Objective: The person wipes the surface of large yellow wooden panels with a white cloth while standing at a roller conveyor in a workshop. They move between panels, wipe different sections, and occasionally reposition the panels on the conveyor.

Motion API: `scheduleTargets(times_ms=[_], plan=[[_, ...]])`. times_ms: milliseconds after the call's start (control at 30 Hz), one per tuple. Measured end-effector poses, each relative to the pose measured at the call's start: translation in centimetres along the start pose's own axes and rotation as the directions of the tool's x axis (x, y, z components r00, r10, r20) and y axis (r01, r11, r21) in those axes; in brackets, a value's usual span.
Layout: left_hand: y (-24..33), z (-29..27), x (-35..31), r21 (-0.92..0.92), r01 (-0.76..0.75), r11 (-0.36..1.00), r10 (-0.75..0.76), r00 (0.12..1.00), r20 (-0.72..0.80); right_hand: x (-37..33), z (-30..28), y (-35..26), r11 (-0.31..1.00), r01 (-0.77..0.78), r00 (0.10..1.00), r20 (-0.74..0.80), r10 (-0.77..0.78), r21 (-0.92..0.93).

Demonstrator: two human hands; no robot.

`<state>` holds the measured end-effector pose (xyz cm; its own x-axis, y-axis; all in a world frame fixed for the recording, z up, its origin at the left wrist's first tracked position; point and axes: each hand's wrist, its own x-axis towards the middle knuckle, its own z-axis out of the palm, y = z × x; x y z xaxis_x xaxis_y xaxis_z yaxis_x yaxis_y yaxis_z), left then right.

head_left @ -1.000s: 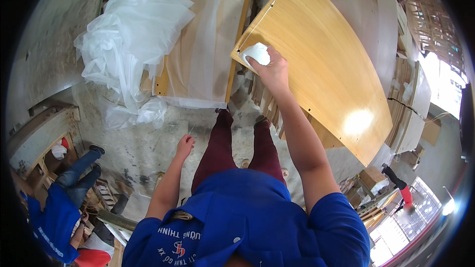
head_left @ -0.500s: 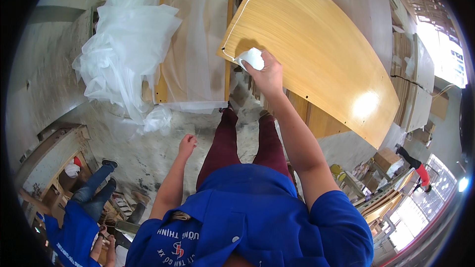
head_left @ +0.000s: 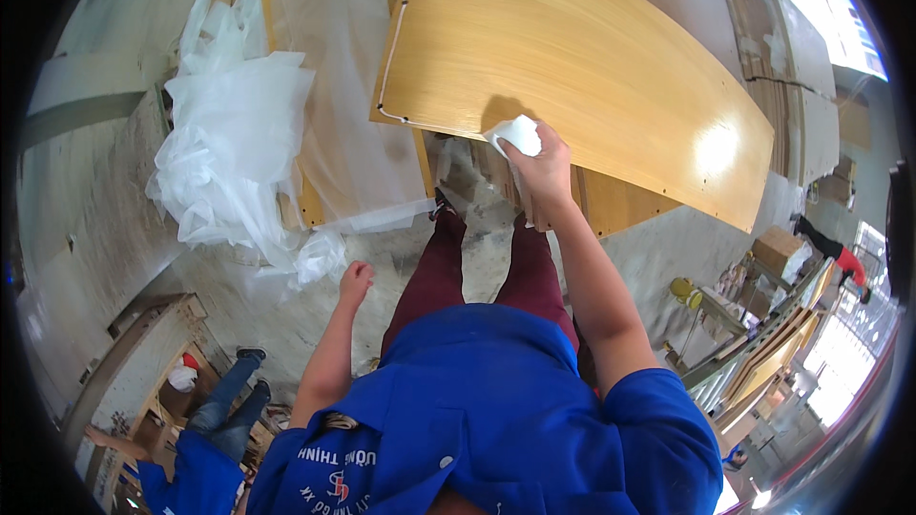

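White wad (head_left: 521, 136) in the right hand (head_left: 542, 162), at the near edge of the pale wood panel (head_left: 582, 62)

Right hand: from my remote post I read it as closed in a pinch, thumb on the left of the wad and fingers on the right. The wad overlaps the panel's near long edge in my view, right of the near-left corner. Contact between wad and panel: I cannot tell. A dark shadow (head_left: 504, 110) lies on the wood just beyond the wad.

Left hand (head_left: 356, 283): fingers loosely curled, well apart from the panel, over the grey floor. I cannot tell whether it holds anything.

Panel: flat, glossy, with a curved far edge and a bright reflection toward its right end. A thin white line (head_left: 392, 47) runs down its left edge, rounds the corner and continues toward the wad; small black spots sit along it. Another wood board (head_left: 622, 205) shows underneath.

Left of the panel I log a board under translucent film (head_left: 348, 105), then a heap of crumpled white sheeting (head_left: 234, 157).

Further out: at lower left, a co-worker in a blue top and jeans (head_left: 196, 472); at far right, a person in red (head_left: 851, 265), near a cardboard box (head_left: 780, 252).
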<state>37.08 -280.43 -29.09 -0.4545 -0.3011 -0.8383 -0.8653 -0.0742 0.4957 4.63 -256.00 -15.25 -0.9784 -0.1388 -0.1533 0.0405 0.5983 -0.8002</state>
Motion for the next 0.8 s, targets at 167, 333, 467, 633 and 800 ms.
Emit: scheduleTargets(times_ms=[167, 333, 467, 633, 800], plan=[[1.7, -0.5, 0.7, 0.063, 0.002, 0.998, -0.004, 1.0, 0.022, -1.5, -4.2, 2.5, 0.993, -0.11, 0.988, -0.114, 0.105, -0.033], [3.6, -0.1, 1.2, 0.065, -0.032, 0.997, 0.027, 0.997, 0.072, -2.7, -7.8, 5.1, 0.973, -0.222, 0.951, -0.231, 0.204, -0.056], [4.9, 0.9, 1.4, 0.122, -0.056, 0.991, 0.045, 0.995, 0.092, -3.2, -8.8, 6.7, 0.971, -0.235, 0.939, -0.268, 0.215, -0.045], [6.0, 2.2, 1.1, 0.147, -0.113, 0.983, 0.098, 0.989, 0.108, -3.2, -8.9, 7.1, 0.976, -0.211, 0.945, -0.269, 0.187, -0.062], [7.3, 2.9, 0.6, 0.221, -0.082, 0.972, 0.06, 0.993, 0.105, -3.2, -8.8, 8.0, 0.982, -0.177, 0.947, -0.28, 0.154, -0.058]])
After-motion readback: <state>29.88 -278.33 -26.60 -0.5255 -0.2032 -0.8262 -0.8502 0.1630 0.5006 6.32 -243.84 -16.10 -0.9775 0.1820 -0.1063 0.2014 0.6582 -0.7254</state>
